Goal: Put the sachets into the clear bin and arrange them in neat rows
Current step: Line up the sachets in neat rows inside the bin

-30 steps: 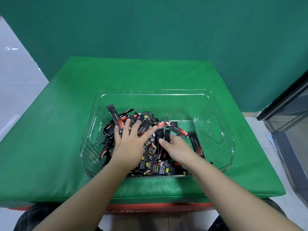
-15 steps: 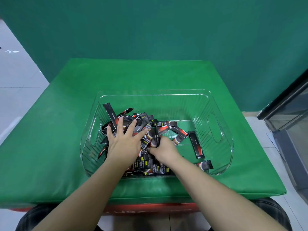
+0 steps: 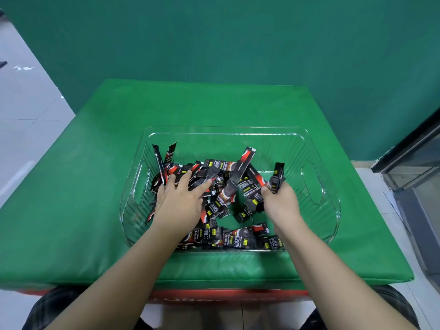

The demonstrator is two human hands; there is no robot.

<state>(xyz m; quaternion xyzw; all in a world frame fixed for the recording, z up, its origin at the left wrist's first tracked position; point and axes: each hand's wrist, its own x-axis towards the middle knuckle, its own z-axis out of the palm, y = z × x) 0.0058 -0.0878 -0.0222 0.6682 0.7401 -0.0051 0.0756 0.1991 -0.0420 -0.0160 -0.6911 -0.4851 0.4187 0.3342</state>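
A person works with both hands inside the clear bin (image 3: pixel 316 148), which stands on the green desk (image 3: pixel 95 186) nearer its front edge than its back one. The sachets (image 3: pixel 238 236), black with red and yellow print, are all inside the bin already; none shows on the desk. They lie as a loose, crossed heap that fills the left and middle of the bin floor, with a few flat along the front wall, so the first half of the task appears done and the arranging hardly begun.

The left hand (image 3: pixel 179 204) is spread, fingers straight and fanned, palm down on the left part of the heap. It seems placed there to pin the pile so it does not slide while the other hand sorts.

The right hand (image 3: pixel 281 201) is curled around a small bundle of sachets (image 3: pixel 277 178), which stands upright out of the fist toward the bin's right side. How many it holds cannot be told. Gathering them parallel in the fist probably serves to square their ends before they go down as one row.

The bin floor at the right (image 3: pixel 273 210) and along the back wall shows bare green through the plastic, the likely room for that first row.
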